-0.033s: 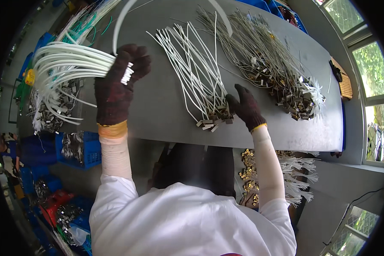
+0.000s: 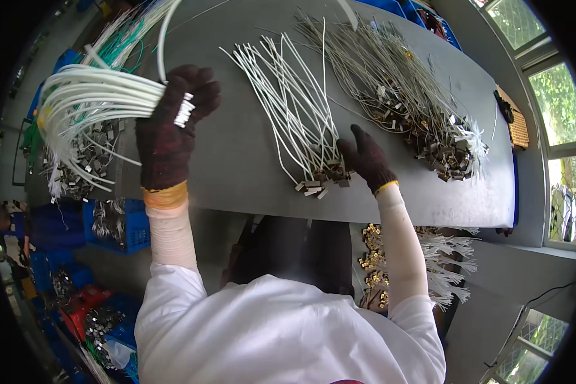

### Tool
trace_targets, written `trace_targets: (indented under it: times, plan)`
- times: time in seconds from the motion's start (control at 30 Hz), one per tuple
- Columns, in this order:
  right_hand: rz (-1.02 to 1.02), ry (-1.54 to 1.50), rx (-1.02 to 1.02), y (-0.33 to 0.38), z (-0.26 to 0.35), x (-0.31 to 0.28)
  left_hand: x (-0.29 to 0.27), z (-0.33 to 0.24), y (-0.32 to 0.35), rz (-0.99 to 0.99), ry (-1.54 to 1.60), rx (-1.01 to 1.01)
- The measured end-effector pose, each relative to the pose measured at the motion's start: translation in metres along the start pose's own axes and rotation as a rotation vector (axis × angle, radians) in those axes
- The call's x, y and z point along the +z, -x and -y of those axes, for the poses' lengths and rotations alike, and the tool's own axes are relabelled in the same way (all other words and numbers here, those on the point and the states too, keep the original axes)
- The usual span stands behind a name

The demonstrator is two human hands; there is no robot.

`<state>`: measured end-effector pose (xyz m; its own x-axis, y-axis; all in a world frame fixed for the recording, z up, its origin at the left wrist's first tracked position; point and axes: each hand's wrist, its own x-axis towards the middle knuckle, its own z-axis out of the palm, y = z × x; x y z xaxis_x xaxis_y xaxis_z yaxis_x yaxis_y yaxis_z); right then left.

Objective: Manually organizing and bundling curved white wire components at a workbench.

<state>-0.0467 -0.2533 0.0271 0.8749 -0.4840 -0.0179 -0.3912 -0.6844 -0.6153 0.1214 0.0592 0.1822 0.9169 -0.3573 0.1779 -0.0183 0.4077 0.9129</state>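
A blue crate (image 2: 136, 237) held grey parts (image 2: 109, 219); the left hand (image 2: 166, 136) gripped white cables (image 2: 102, 96); the spread right hand (image 2: 367, 159) hovered beside metal-ended wires (image 2: 287, 115).

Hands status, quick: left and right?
Left hand: closed, holding a bundle of white cables.
Right hand: partly open at the metal-ended cables on the table; contact can't be told.
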Motion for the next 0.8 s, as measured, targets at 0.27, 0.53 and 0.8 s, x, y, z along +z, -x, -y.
trace_targets:
  times: [0.27,0.53,0.8]
  plan:
    - [0.272,0.17,-0.071,-0.01,0.08,0.08,-0.082,-0.013,-0.014,-0.106,0.197,0.01]
    - [0.27,0.02,-0.126,-0.057,0.219,0.177,-0.1,-0.003,0.019,-0.337,0.141,-0.131]
    - [0.316,-0.555,-0.094,-0.093,0.227,0.184,-0.109,-0.003,-0.02,-0.007,-0.701,0.335]
